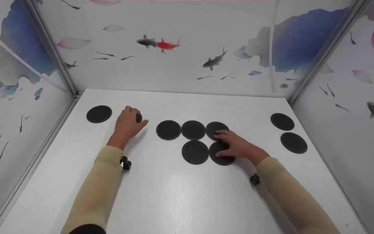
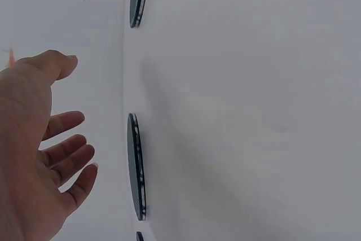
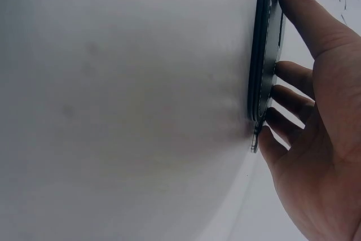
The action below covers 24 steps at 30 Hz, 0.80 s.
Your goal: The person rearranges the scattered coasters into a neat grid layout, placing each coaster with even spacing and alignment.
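Note:
My left hand (image 1: pixel 128 122) hovers with loosely bent fingers near a round black coaster (image 1: pixel 138 117), most of it hidden behind the hand. In the left wrist view, that hand (image 2: pixel 34 134) is spread, with nothing in its fingers, above a coaster (image 2: pixel 136 167) with a stitched edge. My right hand (image 1: pixel 239 144) spans two coasters at the right of the middle group: its fingers lie over the back one (image 1: pixel 213 126), its thumb over the front one (image 1: pixel 226 160). Fingertips and thumb of the right hand (image 3: pixel 327 94) are right at the coaster surfaces in the right wrist view.
The middle group also holds a back-left coaster (image 1: pixel 168 130), a back-middle one (image 1: pixel 193 130) and a front-left one (image 1: pixel 195 152). Another lies far left (image 1: pixel 99 114); two lie right (image 1: pixel 282 121). Printed walls (image 1: pixel 180 74) enclose the white table (image 1: pixel 161 195) on three sides.

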### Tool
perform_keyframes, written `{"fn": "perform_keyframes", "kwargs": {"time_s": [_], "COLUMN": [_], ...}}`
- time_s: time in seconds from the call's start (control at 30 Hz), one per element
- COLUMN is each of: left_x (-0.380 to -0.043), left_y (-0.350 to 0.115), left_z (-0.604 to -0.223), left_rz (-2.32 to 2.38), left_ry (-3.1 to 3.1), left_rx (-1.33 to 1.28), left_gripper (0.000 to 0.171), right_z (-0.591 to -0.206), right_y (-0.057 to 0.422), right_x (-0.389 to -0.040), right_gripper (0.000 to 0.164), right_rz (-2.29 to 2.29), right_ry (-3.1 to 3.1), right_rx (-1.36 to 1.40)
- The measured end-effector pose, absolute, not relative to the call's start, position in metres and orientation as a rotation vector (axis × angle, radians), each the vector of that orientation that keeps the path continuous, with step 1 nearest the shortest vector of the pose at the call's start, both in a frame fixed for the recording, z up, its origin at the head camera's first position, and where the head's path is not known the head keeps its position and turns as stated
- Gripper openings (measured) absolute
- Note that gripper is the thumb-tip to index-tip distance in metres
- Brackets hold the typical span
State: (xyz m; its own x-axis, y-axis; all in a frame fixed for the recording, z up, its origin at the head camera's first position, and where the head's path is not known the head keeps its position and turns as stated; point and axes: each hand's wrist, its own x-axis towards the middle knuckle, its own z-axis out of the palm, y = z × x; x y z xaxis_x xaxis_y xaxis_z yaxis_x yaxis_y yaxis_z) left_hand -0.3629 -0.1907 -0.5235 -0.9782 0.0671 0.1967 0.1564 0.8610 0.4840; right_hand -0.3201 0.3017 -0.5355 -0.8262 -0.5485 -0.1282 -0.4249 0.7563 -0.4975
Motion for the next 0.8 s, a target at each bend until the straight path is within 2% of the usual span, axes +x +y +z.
{"fn": "perform_keyframes", "kwargs": {"time_s": [0.5, 0.8], "left_x": [-0.387, -0.382], "left_y": [-0.214, -0.217], "left_z": [-0.539, -0.542], "left_rz": [-0.748, -0.789], "left_ry": [-2.934, -3.014], "left_rx": [-0.045, -0.059], "left_gripper": [0.077, 0.087], "right_z": [-0.534, -0.535], "right_y": [0.302, 0.302], "right_x": [-0.319, -0.319], "right_gripper": [0.089, 0.089], "right_rz": [-0.674, -0.672], "right_ry": [2.689, 2.689], "right_rx": [-0.753, -0.757]}}
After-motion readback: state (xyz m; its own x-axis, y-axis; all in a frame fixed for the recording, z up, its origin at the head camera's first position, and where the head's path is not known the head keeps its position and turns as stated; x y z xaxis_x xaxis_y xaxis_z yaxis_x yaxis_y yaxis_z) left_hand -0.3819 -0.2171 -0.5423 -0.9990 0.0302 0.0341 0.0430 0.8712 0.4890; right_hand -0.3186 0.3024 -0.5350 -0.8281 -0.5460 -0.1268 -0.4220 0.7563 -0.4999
